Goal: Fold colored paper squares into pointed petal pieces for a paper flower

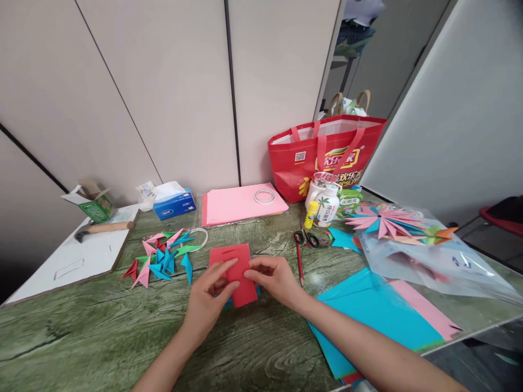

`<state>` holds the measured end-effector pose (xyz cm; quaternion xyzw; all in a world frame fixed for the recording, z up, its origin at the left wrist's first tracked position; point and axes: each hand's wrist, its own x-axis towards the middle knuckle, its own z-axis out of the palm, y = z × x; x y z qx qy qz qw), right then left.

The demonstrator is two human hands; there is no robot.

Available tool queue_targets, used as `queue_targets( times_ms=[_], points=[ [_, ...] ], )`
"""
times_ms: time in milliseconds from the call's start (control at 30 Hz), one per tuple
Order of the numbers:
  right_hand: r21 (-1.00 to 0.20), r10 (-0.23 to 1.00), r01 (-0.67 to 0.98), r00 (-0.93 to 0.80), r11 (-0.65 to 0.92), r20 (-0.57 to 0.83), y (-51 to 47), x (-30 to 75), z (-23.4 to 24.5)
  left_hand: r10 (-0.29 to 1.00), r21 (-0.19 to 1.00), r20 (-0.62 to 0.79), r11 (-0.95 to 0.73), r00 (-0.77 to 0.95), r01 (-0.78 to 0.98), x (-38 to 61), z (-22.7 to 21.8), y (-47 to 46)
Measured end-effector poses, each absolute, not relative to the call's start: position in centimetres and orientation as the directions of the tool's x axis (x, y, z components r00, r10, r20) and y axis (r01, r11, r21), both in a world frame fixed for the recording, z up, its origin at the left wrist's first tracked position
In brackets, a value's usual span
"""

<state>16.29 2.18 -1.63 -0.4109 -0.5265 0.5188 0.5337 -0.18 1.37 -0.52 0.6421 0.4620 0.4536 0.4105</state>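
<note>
**Item in hand.** Red sheet (235, 264), lying on the bench (102, 337) directly in front of me, with a sliver of blue paper showing under its lower edge.
- My left hand (212, 296) is narrow and holds the sheet's lower left part between thumb and forefinger.
- My right hand (273, 277) has its fingers curled close and pinches the right edge.
- A short dark line runs near the top edge. I cannot tell whether it is a slit or a crease.

**Progress, as I judge it.**
- Done: a heap of folded points (163, 258) in pink, blue, green and red, just left of the sheet, and one paper flower (384, 220) assembled, far right, on a plastic bag (429, 256).
- In work: the red sheet, mostly flat, so early in its folding.
- Left: blue sheets (368, 316) and a pink sheet (425, 310) at my right forearm, and a pink paper stack (241, 204) behind, all unfolded.

**Surroundings.**
- A tape roll (264, 196) lies on the pink stack.
- The scissors (306, 237) and red pencil (299, 261) are just right of my right hand.
- Further back on the right are a glue stick (311, 214), a white jar (327, 204) and a red bag (322, 152).
- On the left are a tissue box (174, 204), a green carton (92, 204), a hammer (104, 228) and a white board (81, 261).

**Obstructions.** The folded heap and the pencil lie near the sheet on either side, but neither touches it.
</note>
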Motion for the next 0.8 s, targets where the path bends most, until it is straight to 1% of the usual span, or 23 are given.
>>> queue_targets(
  times_ms=[133, 300, 467, 800],
  points=[
    [-0.983, 0.986, -0.149, -0.116, 0.103, 0.121, 2.11, 16.35, -1.41, 0.951, 0.917, 0.261, -0.298, 0.167, 0.265, -0.2, -0.23, 1.4],
    [-0.987, 0.98, -0.083, -0.132, 0.136, 0.146, 1.95, 16.37, -1.07, 0.934, 0.851, 0.322, -0.358, 0.156, 0.384, -0.45, -0.04, 1.45],
    [-0.987, 0.982, -0.081, -0.121, 0.135, 0.145, 2.0, 16.33, -1.24, 0.929, 0.807, 0.343, -0.367, 0.139, 0.462, -0.54, -0.03, 1.37],
    [-0.985, 0.976, -0.093, -0.148, 0.147, 0.16, 2.09, 16.39, -1.8, 0.941, 0.839, 0.321, -0.335, 0.108, 0.428, -0.35, 0.2, 1.25]
  ],
)
